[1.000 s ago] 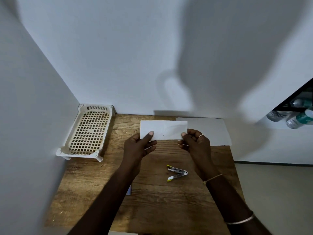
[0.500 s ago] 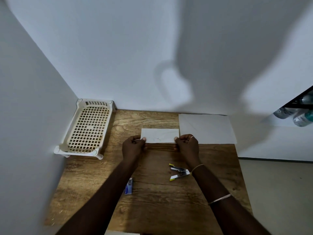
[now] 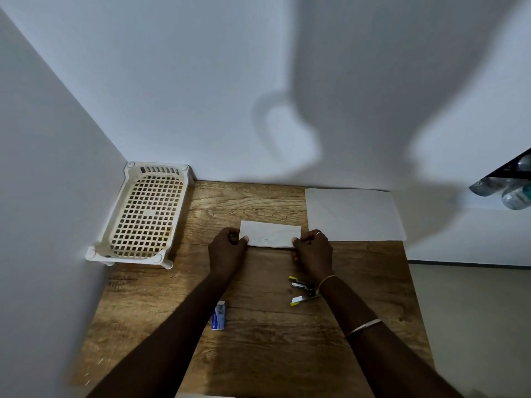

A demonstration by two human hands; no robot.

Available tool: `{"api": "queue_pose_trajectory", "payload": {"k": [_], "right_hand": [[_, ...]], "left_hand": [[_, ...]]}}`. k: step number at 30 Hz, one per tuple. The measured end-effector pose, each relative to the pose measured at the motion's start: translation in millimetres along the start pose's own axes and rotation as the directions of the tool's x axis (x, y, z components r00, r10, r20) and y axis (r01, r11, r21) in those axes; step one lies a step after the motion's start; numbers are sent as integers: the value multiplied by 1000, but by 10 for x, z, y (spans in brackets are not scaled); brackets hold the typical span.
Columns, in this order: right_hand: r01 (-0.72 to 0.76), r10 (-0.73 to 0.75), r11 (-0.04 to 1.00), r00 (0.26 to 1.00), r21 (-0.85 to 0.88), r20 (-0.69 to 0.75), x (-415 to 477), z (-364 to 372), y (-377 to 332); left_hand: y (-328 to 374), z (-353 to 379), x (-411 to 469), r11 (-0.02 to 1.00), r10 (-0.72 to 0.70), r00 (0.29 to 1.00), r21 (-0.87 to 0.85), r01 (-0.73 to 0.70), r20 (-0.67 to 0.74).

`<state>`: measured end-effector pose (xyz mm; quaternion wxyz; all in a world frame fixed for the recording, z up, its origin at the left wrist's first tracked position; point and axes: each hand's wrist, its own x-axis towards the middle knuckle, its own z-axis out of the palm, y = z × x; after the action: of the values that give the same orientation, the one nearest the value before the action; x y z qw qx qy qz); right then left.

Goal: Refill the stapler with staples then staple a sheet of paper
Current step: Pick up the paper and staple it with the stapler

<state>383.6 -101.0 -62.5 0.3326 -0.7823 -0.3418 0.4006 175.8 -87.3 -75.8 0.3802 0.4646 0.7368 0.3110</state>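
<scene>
A small folded white paper (image 3: 270,234) lies flat on the wooden table (image 3: 258,340), held at both ends. My left hand (image 3: 227,251) pinches its left edge and my right hand (image 3: 313,249) pinches its right edge. A small silver stapler with yellow tips (image 3: 301,291) lies open on the table just below my right wrist, partly hidden by it. A blue and white staple box (image 3: 219,315) rests beside my left forearm.
A larger white sheet (image 3: 353,215) lies at the table's back right. A cream plastic basket tray (image 3: 143,216) stands at the back left against the wall. Walls close the left and back sides. Plastic bottles (image 3: 511,191) show at the far right.
The folded paper has come down from in front of me to lie flat on the table, both hands still gripping its ends. The view has tilted slightly.
</scene>
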Motion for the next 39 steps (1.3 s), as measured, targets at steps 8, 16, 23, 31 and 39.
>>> {"api": "queue_pose_trajectory", "payload": {"k": [8, 16, 23, 31, 39], "right_hand": [[106, -116, 973, 993, -205, -35, -32, 48, 7], [164, -195, 950, 976, -264, -95, -99, -41, -35], [526, -503, 622, 836, -580, 219, -417, 17, 56], [549, -323, 477, 835, -686, 445, -524, 121, 220], [549, -304, 457, 836, -700, 457, -379, 131, 257]], "left_hand": [[-14, 29, 14, 966, 133, 991, 219, -135, 25], [33, -53, -102, 946, 153, 988, 283, -155, 27], [6, -64, -453, 737, 459, 847, 417, -531, 267], [-218, 82, -463, 470, 298, 778, 625, -624, 553], [-310, 139, -339, 436, 254, 781, 653, -619, 570]]}}
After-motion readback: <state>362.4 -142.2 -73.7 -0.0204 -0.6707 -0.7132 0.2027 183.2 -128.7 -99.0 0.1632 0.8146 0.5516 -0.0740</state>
